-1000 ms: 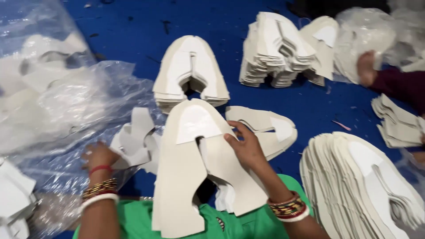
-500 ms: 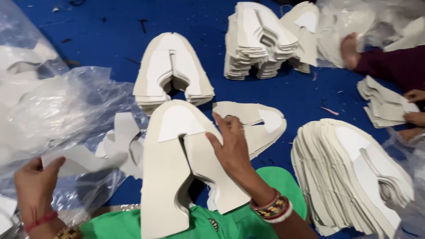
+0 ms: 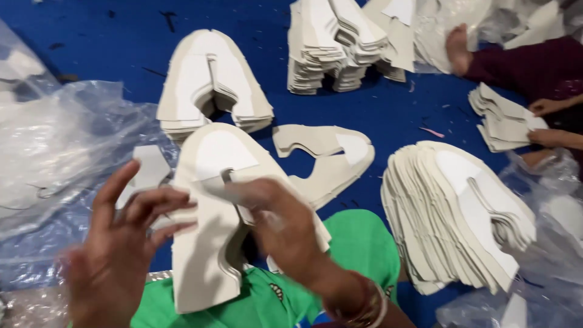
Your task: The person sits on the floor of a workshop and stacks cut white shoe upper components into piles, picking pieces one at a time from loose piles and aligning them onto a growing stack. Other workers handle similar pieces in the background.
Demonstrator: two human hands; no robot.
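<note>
Stacks of flat, off-white, horseshoe-shaped cut pieces are lying all over the blue floor, and the one being handled is the tall stack of pale arch-shaped pieces resting on the green-clothed lap, leaning up towards the camera. The right hand is lying across the front of this stack near its inner notch, fingers curled and pressing on the top piece — blur is hiding whether they are pinching an edge. The left hand is hovering just left of the stack, fingers spread and touching its outer edge, gripping nothing that can be made out.

The pieces are looking thin, light and fairly stiff, like board or stiffened fabric; single ones would likely bend and slide off one another, so a hold on both outer legs of the arch is seeming safest. Beyond the stack a loose pair of the same cream pieces is lying flat, a fanned pile is sitting to its right, and crumpled clear plastic sheeting is spreading to its left. Far right of the stack, another person's hands are working a small pile.
</note>
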